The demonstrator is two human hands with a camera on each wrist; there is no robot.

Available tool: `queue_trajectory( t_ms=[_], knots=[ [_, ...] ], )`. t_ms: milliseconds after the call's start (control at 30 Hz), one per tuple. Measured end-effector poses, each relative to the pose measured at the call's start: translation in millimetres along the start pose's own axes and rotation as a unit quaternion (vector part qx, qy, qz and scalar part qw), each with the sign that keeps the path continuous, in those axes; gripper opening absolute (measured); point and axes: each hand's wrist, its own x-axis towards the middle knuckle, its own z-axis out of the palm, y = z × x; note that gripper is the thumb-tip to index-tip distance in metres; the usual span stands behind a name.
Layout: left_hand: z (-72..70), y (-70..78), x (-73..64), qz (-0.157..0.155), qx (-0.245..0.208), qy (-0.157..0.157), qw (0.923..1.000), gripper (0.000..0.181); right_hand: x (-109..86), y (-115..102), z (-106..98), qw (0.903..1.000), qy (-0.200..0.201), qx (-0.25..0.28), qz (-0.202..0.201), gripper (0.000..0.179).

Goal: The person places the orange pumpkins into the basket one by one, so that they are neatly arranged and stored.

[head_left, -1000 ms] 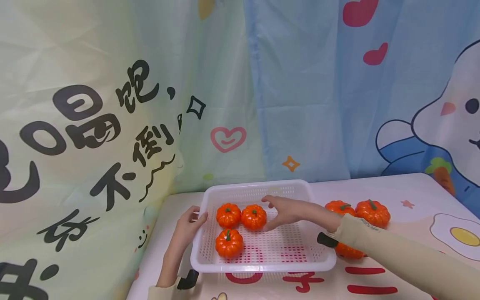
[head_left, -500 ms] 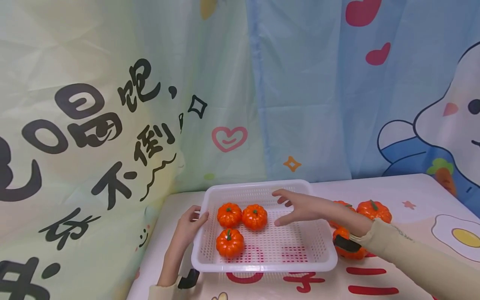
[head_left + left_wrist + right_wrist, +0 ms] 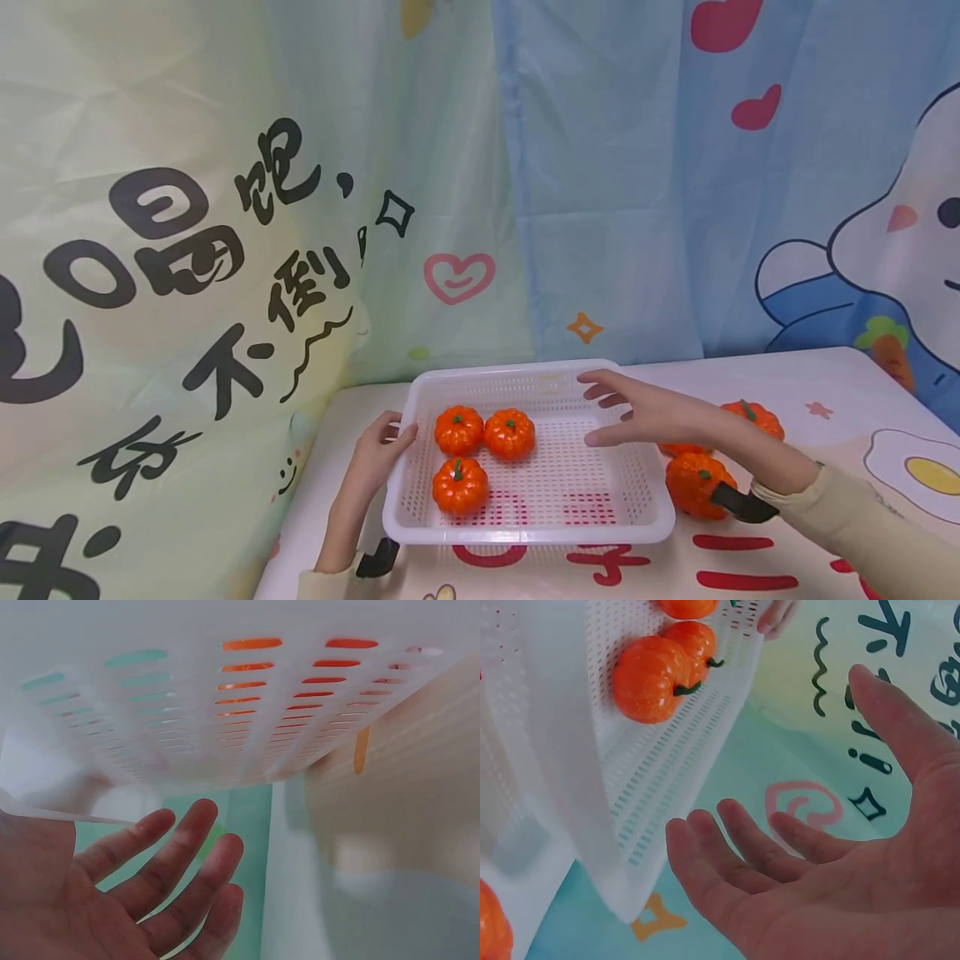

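A white plastic basket (image 3: 525, 536) with slotted walls stands on the table. Three small orange pumpkins sit in its left half: a rear-left one (image 3: 458, 431), one beside it (image 3: 510, 434) and a front one (image 3: 460, 487). At the left rim my left hand (image 3: 378, 450) holds the basket, thumb over the edge and fingers outside; the left wrist view shows these fingers (image 3: 187, 847) under the slotted wall. Above the basket's right part hovers my right hand (image 3: 637, 408), fingers spread and holding nothing; the right wrist view shows its palm (image 3: 817, 900) bare.
Right of the basket lie more pumpkins: a front one (image 3: 697, 483), a rear one (image 3: 753, 419), and one (image 3: 684, 448) mostly behind my right forearm. A printed cloth (image 3: 600, 208) hangs behind the table (image 3: 817, 375).
My right hand has moved right, away from the pumpkins in the basket towards its right rim. The left hand, the basket and the pumpkins stay in place.
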Motion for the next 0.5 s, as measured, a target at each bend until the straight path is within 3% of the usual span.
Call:
queue_trajectory(
  t_ms=[333, 500],
  knots=[
    [0.2, -1.4, 1.8, -0.001, 0.002, 0.001, 1.0000, 0.029, -29.0, 22.0, -17.4, 0.9988, 0.034, 0.035, -0.005, 0.091],
    [0.2, -1.6, 1.0, 0.000, 0.000, 0.000, 1.0000, 0.029, -44.5, 37.3, -21.2, 0.9933, 0.072, 0.072, -0.056, 0.085]
  ],
)
